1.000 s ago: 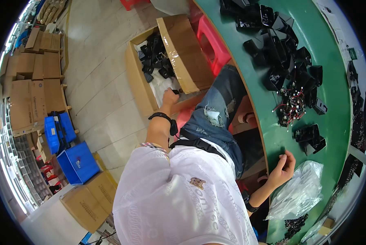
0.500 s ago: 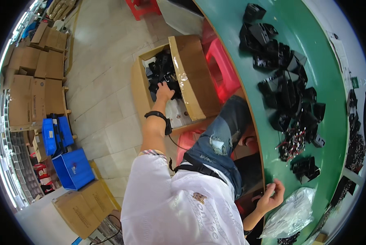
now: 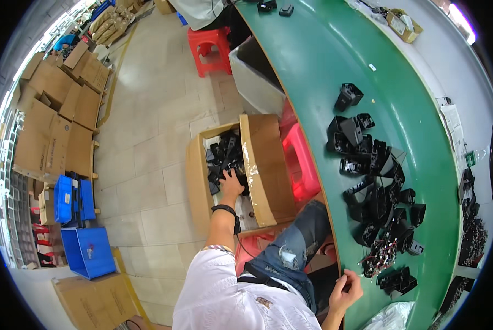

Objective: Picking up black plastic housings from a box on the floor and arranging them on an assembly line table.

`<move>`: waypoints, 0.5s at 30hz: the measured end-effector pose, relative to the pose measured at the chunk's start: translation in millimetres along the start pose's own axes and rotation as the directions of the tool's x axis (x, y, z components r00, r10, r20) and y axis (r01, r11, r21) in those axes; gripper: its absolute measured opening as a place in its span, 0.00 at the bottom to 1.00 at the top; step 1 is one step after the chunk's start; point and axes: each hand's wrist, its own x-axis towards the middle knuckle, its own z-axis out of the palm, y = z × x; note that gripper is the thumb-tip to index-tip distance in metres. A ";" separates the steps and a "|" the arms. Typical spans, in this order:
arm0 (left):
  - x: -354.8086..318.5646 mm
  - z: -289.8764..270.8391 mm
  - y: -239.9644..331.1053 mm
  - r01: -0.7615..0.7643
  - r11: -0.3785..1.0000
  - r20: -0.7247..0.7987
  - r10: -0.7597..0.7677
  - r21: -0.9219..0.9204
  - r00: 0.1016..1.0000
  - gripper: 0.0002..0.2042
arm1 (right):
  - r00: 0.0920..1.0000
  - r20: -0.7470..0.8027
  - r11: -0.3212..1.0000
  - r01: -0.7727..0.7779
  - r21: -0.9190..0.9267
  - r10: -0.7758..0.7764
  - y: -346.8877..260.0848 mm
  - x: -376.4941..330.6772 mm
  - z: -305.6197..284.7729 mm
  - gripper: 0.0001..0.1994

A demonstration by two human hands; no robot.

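My left hand [image 3: 231, 186] reaches down into an open cardboard box [image 3: 198, 187] on my left. Its fingers are spread over black plastic parts [image 3: 224, 149] heaped inside, and no part is visibly gripped. A black strap [image 3: 226, 210] with a thin cable circles that wrist. My right hand [image 3: 345, 293] is at the near edge of the green table [image 3: 318, 71], fingers curled in, with nothing visible in them. Close by it lie a bundle of thin wires with red and white ends [image 3: 379, 258] and a black housing [image 3: 398, 280].
Several black housings [image 3: 378, 201] lie heaped along the table. A clear plastic bag [image 3: 392, 317] rests near my right hand. Pink-red stools [image 3: 300, 159] stand beneath the table edge. Blue bins [image 3: 89, 253] and stacked cartons [image 3: 42, 137] line the far left. Another person sits at the top.
My view has shifted, so the box and table appear lower. My left hand remains in the box, its fingers now more spread over the parts. My right hand stays at the table edge.
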 end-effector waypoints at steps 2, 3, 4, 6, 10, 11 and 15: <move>5.7 5.5 -4.1 0.038 0.990 0.101 -0.024 -0.138 0.995 0.48 | 1.000 -0.012 1.000 0.013 0.003 -0.013 0.2 1.0 1.7 0.05; 6.7 9.3 -6.4 0.042 0.982 0.109 -0.022 -0.186 0.994 0.49 | 1.000 -0.017 1.000 0.021 -0.003 -0.021 0.1 1.6 2.4 0.05; 8.2 16.3 -9.4 0.030 0.986 0.082 -0.017 -0.165 0.996 0.49 | 0.999 -0.025 1.000 0.023 0.000 -0.023 -0.7 2.5 3.4 0.05; 4.3 27.2 -7.5 -0.011 0.987 0.024 0.015 -0.162 1.000 0.50 | 0.999 -0.026 1.000 0.026 0.002 -0.026 -2.2 3.4 4.6 0.05; -2.4 47.4 -13.9 -0.029 0.972 0.022 0.035 -0.232 0.999 0.47 | 0.999 -0.011 0.999 0.036 -0.011 -0.036 -3.0 4.2 2.2 0.05; -3.9 55.7 -17.8 -0.031 0.971 0.005 0.033 -0.239 0.999 0.44 | 0.999 -0.027 1.000 0.024 -0.002 -0.024 -4.6 4.9 3.3 0.04; -15.9 90.3 -27.4 -0.105 0.985 -0.158 0.083 -0.139 0.984 0.33 | 0.998 -0.057 0.999 0.030 0.017 -0.029 -4.4 2.5 5.6 0.04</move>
